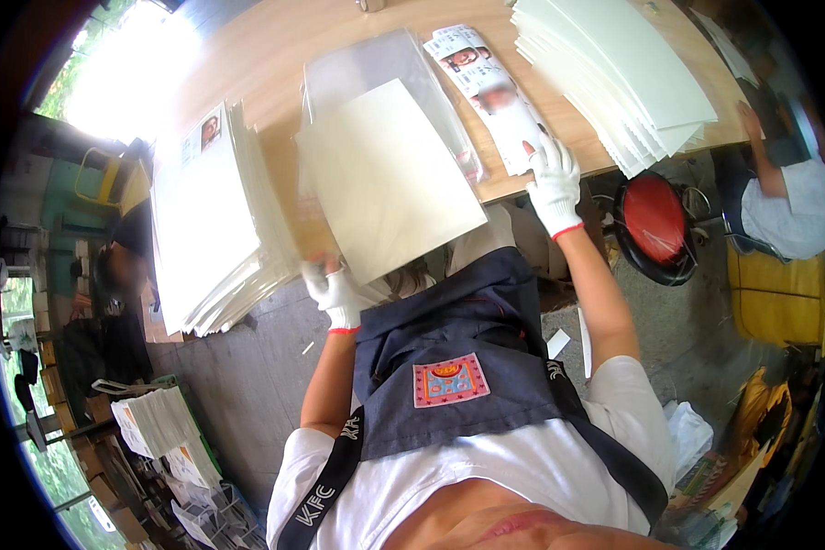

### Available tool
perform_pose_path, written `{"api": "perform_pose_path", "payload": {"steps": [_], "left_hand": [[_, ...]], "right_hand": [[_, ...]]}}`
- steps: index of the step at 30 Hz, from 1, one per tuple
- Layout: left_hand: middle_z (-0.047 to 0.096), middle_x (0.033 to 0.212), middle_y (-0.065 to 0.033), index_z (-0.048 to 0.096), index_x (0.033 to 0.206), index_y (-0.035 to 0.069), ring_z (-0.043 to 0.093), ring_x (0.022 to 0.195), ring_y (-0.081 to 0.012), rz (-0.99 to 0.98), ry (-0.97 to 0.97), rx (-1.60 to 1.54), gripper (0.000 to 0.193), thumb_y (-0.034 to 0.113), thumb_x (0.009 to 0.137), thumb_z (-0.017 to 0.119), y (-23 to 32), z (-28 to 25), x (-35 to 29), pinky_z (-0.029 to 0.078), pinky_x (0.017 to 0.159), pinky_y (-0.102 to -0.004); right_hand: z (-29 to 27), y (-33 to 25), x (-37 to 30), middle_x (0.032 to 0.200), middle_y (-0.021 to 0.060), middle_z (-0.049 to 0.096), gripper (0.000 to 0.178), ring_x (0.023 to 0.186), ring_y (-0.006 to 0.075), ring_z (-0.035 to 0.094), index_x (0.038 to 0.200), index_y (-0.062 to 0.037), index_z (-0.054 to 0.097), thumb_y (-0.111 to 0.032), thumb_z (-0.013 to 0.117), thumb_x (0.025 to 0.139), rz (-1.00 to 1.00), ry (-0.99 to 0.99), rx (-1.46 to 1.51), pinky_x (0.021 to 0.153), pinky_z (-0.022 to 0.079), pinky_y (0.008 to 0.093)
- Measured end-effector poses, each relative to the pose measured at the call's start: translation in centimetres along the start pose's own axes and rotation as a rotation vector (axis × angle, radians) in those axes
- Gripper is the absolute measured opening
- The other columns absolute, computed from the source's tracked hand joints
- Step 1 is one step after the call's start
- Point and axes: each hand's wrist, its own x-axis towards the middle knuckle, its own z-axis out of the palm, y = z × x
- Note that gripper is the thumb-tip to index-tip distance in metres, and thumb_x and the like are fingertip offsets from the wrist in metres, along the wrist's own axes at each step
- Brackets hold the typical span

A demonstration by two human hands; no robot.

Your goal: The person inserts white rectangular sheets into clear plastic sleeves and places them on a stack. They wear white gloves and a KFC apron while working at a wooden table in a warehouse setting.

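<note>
My left hand point(335, 295), in a white knit glove with a red cuff and bare fingertips, is closed at the near left corner of a cream board sheet point(390, 179). Part of that hand is hidden by the sheet. The sheet overhangs the table's near edge and lies over clear plastic sleeves point(367, 64). My right hand point(554, 188), gloved alike, rests with fingers spread on the near end of a pile of printed strips point(495, 96) bearing small portrait pictures.
Left on the wooden table point(266, 46) stands a thick stack of sleeved white sheets point(202, 220). A fanned stack of pale boards point(623, 73) lies at the right. Beyond it are a red-topped stool point(655, 220) and a seated person point(788, 197). Bundled papers point(156, 422) sit at the lower left.
</note>
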Motion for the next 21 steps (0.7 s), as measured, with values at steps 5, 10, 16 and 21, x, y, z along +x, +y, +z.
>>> {"api": "perform_pose_path", "payload": {"steps": [5,10,16,21], "left_hand": [[0.061,0.095,-0.004,0.055,0.102,0.003,0.056,0.089,-0.012,-0.047,-0.42,-0.07,0.012,0.007,0.091,0.056,4.2,7.9,-1.4,0.045,0.081,-0.0247],[0.062,0.099,-0.0068,0.054,0.111,0.0,0.057,0.085,-0.0115,-0.274,-0.854,-0.14,0.027,0.019,0.092,0.055,2.4,16.6,-1.3,0.047,0.079,-0.0273],[0.057,0.098,-0.005,0.044,0.125,0.005,0.054,0.068,-0.0122,-0.717,-0.802,-0.096,0.039,0.017,0.088,0.045,3.3,24.0,0.3,0.05,0.063,-0.0272],[0.054,0.093,-0.0038,0.043,0.122,0.005,0.047,0.056,-0.011,-0.649,-0.783,-0.044,0.038,0.017,0.087,0.049,1.6,26.1,1.4,0.045,0.049,-0.027]], "right_hand": [[1.4,3.2,1.6,0.111,-0.0007,0.06,0.018,0.109,0.019,0.051,0.089,-0.0153,0.066,-0.018,0.064,0.071,-0.398,0.05,0.155,0.096,0.039,0.0396],[1.2,3.1,2.9,0.086,0.0011,0.065,0.006,0.081,0.0197,0.059,0.071,-0.0112,0.065,-0.017,0.066,0.07,-0.508,0.092,0.374,0.082,0.047,0.0352],[-0.2,2.9,2.7,0.082,0.0048,0.065,0.013,0.08,0.0244,0.059,0.067,-0.0076,0.062,-0.018,0.069,0.071,-0.34,0.03,0.595,0.074,0.046,0.0383],[-2.8,2.6,3.0,0.083,0.0048,0.064,0.012,0.081,0.0248,0.059,0.066,-0.0064,0.06,-0.012,0.07,0.067,-0.331,0.11,0.687,0.077,0.046,0.0385]]}}
